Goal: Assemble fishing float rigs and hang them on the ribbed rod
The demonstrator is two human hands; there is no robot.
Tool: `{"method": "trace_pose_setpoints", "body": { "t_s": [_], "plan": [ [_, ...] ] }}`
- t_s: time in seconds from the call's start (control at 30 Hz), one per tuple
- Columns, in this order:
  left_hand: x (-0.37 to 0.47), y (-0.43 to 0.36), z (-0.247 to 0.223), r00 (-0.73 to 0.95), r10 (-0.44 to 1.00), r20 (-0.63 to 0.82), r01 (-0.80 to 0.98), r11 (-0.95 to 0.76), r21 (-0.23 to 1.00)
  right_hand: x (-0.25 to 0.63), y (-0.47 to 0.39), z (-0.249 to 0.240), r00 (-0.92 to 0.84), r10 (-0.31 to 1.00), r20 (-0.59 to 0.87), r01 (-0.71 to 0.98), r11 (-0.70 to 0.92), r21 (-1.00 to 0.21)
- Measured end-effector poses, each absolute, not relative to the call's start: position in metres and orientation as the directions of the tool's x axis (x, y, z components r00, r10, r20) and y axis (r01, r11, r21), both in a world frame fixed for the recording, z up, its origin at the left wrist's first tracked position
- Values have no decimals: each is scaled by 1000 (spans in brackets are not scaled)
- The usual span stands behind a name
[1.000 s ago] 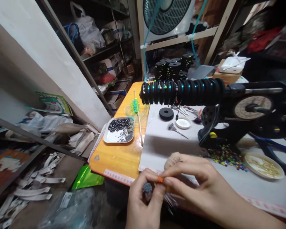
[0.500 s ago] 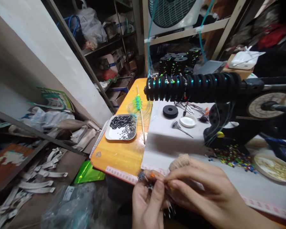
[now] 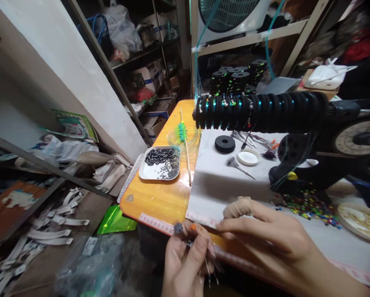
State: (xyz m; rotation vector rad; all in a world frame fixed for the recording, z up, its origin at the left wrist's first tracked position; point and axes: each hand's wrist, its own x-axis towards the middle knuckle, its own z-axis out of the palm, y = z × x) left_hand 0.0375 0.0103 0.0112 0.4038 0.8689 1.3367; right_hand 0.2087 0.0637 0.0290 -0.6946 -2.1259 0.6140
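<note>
My left hand (image 3: pixel 188 260), low in the middle, is closed on a bundle of thin wire strands (image 3: pixel 208 268) with a fuzzy dark grey tip (image 3: pixel 178 228). A small orange piece (image 3: pixel 193 227) shows at its fingertips, and pale strand ends hang below. Just to the right, my right hand (image 3: pixel 265 235) has its fingertips drawn together; what is between them, if anything, is too small to make out. One of its fingers wears a beige wrap (image 3: pixel 238 207). A similar grey bundle (image 3: pixel 239 167) lies on the white sheet (image 3: pixel 212 181) beyond.
A ribbed black roller of spools (image 3: pixel 259 111) juts over the table. On the orange tabletop (image 3: pixel 163 198) are a white tray (image 3: pixel 145 171) of black and grey bits and a wooden stick (image 3: pixel 188 165). Scattered coloured beads (image 3: pixel 310 206) and a dish of gold pieces (image 3: pixel 362 220) lie right.
My right hand has drawn away from the bundle, leaving a gap between the hands. My left hand still holds the bundle, slightly lower and further left. The view has shifted a little.
</note>
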Motion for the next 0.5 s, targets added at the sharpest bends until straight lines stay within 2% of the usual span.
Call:
{"method": "trace_pose_setpoints", "body": {
  "t_s": [0.37,0.5],
  "plan": [
    [38,13,8,109,925,-365,-658,342,671,212,61,26,-497,639,586,339,765,-547],
    [36,14,10,189,906,-380,-683,399,612,213,62,27,-501,594,629,330,803,-496]
  ]
}}
